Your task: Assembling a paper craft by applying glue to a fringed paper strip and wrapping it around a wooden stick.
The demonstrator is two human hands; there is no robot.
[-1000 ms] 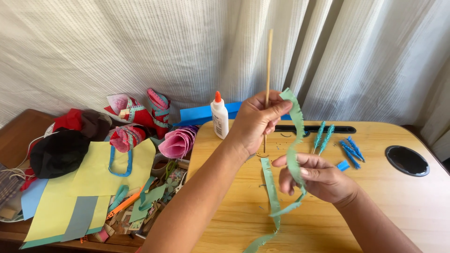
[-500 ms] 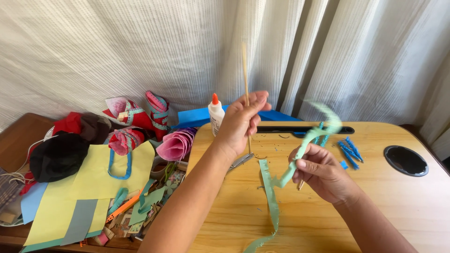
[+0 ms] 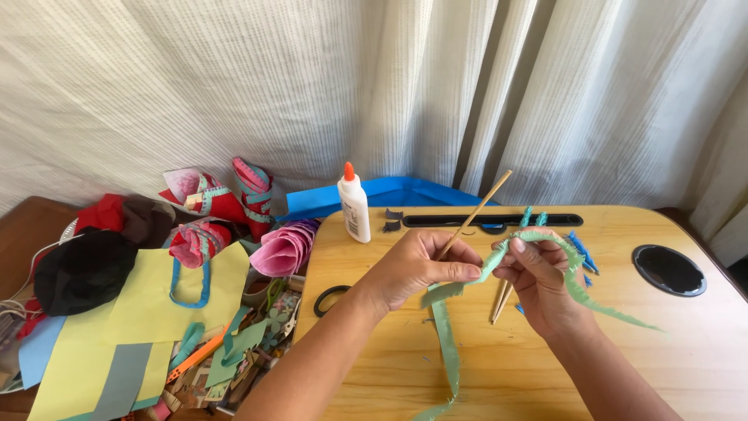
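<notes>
Before you lies the wooden surface (image 3: pixel 686 359), with a heap of paper scraps (image 3: pixel 156 312) at nine o'clock. A white glue bottle (image 3: pixel 354 206) stands at eleven o'clock. Your left hand (image 3: pixel 417 269) pinches a thin wooden stick (image 3: pixel 479 212) pointing to one o'clock. Your right hand (image 3: pixel 538 277) closes on the green fringed paper strip (image 3: pixel 446 343), which trails toward six o'clock.
</notes>
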